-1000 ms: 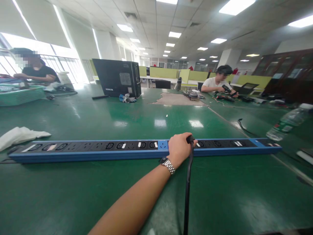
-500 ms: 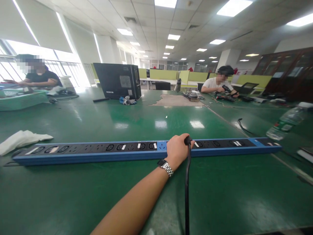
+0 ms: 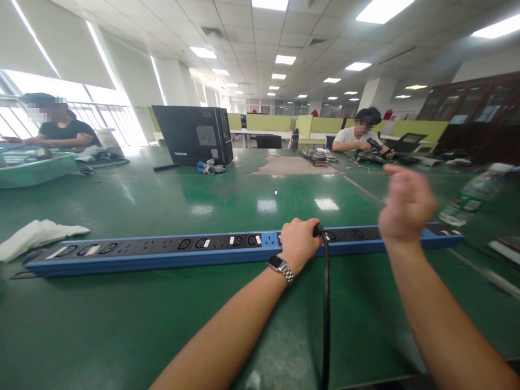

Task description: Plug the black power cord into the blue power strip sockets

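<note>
A long blue power strip [image 3: 154, 264] with black sockets lies across the green table [image 3: 162, 325]. My left hand [image 3: 298, 242], with a watch [image 3: 277, 264] on its wrist, is closed round a black plug [image 3: 319, 230] at the strip, right of the blue socket. The plug's thick black cable [image 3: 326, 303] runs down toward me. Raised over the strip's right part is my right hand [image 3: 407, 206], blurred, its fingers curled; whether it holds anything is not visible.
A black computer case [image 3: 190, 135] stands at the back with gloves [image 3: 211, 167] by it. White cloth [image 3: 38, 235] and a green basket [image 3: 36, 170] are left, a plastic bottle [image 3: 467, 200] right. Two people sit across the table, one with a power tool.
My right hand has come into view from the right and is raised over the strip. My left hand still grips the plug; plug and cable appear slightly further right.
</note>
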The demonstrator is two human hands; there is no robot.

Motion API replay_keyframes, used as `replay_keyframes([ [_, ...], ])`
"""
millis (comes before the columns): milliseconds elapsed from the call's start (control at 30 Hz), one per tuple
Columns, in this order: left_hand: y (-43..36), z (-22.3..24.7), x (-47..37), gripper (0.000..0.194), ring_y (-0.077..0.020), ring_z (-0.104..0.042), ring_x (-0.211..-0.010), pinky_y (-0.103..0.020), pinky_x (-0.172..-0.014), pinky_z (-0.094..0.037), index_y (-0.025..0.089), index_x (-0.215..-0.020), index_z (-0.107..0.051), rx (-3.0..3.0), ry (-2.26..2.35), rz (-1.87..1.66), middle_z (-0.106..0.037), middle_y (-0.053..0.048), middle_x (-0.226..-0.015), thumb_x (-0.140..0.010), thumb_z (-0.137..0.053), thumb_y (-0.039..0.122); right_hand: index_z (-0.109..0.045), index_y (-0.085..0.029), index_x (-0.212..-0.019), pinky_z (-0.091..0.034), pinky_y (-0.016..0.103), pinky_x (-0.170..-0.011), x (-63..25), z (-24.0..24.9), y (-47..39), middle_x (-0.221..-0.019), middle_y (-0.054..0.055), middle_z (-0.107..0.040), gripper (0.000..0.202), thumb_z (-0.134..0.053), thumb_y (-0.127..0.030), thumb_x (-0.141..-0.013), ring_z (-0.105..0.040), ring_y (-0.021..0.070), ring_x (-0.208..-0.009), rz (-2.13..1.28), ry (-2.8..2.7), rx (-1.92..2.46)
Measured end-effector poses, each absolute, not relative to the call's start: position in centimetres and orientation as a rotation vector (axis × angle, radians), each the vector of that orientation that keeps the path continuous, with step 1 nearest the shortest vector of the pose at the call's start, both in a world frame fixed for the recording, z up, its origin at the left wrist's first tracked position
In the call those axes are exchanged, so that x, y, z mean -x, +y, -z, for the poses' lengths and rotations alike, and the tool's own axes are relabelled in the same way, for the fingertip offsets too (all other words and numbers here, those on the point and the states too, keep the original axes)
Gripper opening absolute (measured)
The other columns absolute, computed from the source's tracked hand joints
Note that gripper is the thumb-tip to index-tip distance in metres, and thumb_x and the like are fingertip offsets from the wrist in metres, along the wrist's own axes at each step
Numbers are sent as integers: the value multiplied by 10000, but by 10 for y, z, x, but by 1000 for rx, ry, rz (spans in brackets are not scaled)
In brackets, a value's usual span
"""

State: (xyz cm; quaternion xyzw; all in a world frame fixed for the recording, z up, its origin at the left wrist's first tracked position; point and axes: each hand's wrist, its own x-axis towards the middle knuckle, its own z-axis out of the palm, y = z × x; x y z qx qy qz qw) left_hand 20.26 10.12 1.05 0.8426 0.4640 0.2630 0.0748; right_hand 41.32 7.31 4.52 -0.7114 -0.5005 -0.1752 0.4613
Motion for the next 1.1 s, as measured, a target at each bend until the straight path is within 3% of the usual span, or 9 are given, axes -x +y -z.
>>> replay_keyframes([
  [100,104,-9,-196,403,-231,-647,-900,-322,-787,-509,318,-1168,-679,-2463,1377,-842,-718,-70,-949,-825,-613,519,-687,-140,-1113,-439,350,-858,-414,-16,85,-1118,145,-678,450,-410,-444,-929,-599,268,-1032,329,-1213,1938],
  [267,109,-11,-188,348,-201,-657,-870,-275,-742,-502,295,-1126,-701,-2409,1224,-877,-741,-34,-951,-839,-612,471,-753,-240,-973,-389,312,-660,-415,17,94,-914,99,-727,456,-410,-529,-888,-631,257,-832,168,-1231,2273],
  [733,92,-10,-210,309,-251,-643,-974,-376,-868,-492,304,-1130,-699,-2504,1425,-808,-733,-77,-987,-845,-607,381,-763,-254,-982,-381,303,-641,-412,14,90,-920,97,-730,454,-411,-522,-883,-634,252,-834,212,-1242,2293],
  [1100,91,-2,-209,355,-213,-658,-1004,-321,-880,-498,307,-1175,-683,-2224,1323,-1065,-740,-40,-1072,-844,-645,426,-761,-249,-987,-363,323,-626,-412,14,92,-929,108,-729,472,-420,-548,-855,-626,271,-823,222,-1159,2316],
])
